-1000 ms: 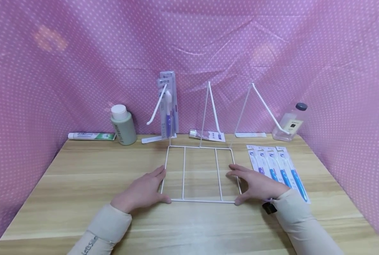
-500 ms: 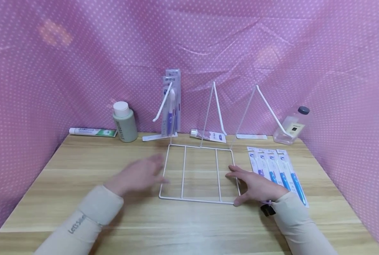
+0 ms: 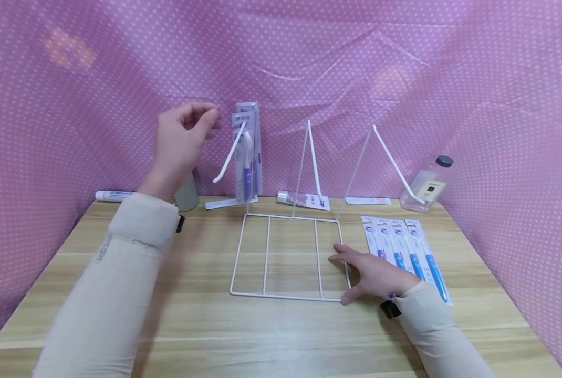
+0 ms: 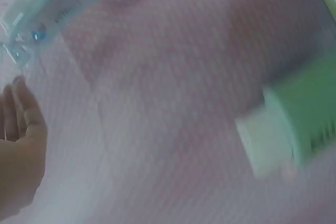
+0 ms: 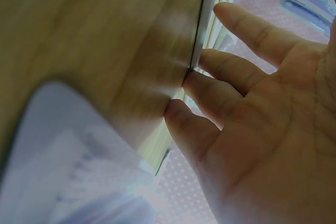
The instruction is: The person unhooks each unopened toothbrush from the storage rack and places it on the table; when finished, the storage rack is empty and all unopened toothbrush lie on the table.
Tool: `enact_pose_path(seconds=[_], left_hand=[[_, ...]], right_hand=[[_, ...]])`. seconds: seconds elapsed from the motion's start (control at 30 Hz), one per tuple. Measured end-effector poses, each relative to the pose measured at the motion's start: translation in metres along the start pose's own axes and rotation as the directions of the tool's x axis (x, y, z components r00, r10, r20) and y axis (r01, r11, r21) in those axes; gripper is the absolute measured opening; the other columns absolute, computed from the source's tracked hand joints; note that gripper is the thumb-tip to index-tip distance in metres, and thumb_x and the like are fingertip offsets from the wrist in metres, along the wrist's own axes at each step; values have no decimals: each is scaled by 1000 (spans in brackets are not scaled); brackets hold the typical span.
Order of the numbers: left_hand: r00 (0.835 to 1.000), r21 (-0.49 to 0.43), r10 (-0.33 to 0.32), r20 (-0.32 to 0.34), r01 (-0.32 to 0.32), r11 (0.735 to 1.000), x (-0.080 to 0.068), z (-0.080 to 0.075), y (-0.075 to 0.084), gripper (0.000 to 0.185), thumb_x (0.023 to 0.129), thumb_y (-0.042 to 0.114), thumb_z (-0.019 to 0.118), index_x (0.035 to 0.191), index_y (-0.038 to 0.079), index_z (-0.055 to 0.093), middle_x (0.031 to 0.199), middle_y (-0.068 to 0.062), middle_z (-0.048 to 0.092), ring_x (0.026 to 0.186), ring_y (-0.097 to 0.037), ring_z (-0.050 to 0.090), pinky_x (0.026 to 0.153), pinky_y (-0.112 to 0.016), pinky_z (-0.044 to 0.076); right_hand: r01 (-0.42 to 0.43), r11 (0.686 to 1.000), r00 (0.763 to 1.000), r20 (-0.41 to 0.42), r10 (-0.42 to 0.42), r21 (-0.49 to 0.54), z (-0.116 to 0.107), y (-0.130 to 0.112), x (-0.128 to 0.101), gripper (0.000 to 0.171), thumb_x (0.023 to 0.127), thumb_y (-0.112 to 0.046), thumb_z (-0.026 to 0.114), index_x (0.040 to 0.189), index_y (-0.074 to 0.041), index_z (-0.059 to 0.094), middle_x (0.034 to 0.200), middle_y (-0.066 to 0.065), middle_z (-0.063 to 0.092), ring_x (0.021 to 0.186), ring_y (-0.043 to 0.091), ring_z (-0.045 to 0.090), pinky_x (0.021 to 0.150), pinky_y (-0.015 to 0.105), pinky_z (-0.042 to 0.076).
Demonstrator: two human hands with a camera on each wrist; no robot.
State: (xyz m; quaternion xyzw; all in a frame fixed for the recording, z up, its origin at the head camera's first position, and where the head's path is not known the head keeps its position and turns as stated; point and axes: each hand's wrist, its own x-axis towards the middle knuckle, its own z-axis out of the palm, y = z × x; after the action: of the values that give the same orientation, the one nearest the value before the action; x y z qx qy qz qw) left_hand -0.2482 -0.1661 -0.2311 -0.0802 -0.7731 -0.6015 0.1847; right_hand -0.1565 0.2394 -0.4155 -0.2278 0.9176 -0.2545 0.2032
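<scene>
Rack touched by right hand; left hand (aloft) near hanging toothbrush packs.

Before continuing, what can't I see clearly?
Head view: most of the green bottle, behind the left arm.
Head view: right end of the tube, behind that arm.
Left wrist view: print on the packet, blurred.
Left wrist view: part of the left hand, cut by the left edge.
Right wrist view: what the pale shape is; blurred.

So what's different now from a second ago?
The left hand came off the left side of the white wire rack and rose forward, near the hanging toothbrush packs. The right hand stayed at the rack's right side; the four flat-lying toothbrush packs stayed put.
</scene>
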Motion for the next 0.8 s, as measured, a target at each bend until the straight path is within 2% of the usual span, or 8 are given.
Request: enact_pose_path(seconds=[0.1, 0.2, 0.33, 0.5, 0.8], left_hand=[[1000, -209, -6, -30, 0, 978, 7, 10, -3, 25, 102, 23, 73, 120, 6, 76, 106, 2, 76, 100, -16, 71, 92, -26, 60], [999, -299, -34, -29, 24, 954, 7, 20, -11, 26, 100, 24, 75, 119, 7, 76, 105, 3, 76, 100, -14, 69, 95, -27, 59], [997, -334, -58, -42, 41, 942, 5, 30, -24, 25, 98, 25, 76, 117, 8, 77, 103, 2, 77, 96, -13, 71, 94, -27, 60], [995, -366, -74, -60, 47, 929, 4, 38, -34, 21, 98, 20, 77, 114, 7, 78, 97, 1, 78, 88, -13, 73, 85, -24, 63], [993, -320, -111, -28, 97, 943, 1, 38, -21, 22, 99, 20, 76, 118, 9, 76, 106, -1, 78, 94, -15, 73, 88, -24, 63]], right_hand=[[-3, 1000, 1000, 2, 3, 3, 1, 0, 1, 94, 74, -46, 95, 154, -16, 55, 176, 14, 26, 161, 42, 25, 128, 64, 27], [-1, 1000, 1000, 6, 1, 8, 2, -1, 2, 93, 74, -45, 95, 153, -15, 56, 175, 14, 26, 161, 41, 24, 129, 63, 26], [-5, 1000, 1000, 13, 4, 27, 5, -1, 3, 93, 74, -43, 95, 153, -15, 56, 176, 15, 25, 162, 41, 23, 130, 62, 23], [-19, 1000, 1000, 15, 19, 20, 6, 1, 2, 93, 74, -45, 95, 153, -17, 56, 176, 12, 25, 162, 39, 23, 131, 61, 24], [-15, 1000, 1000, 1, 15, 15, 3, 3, -1, 93, 74, -46, 94, 154, -17, 56, 176, 12, 24, 162, 40, 24, 130, 62, 25]])
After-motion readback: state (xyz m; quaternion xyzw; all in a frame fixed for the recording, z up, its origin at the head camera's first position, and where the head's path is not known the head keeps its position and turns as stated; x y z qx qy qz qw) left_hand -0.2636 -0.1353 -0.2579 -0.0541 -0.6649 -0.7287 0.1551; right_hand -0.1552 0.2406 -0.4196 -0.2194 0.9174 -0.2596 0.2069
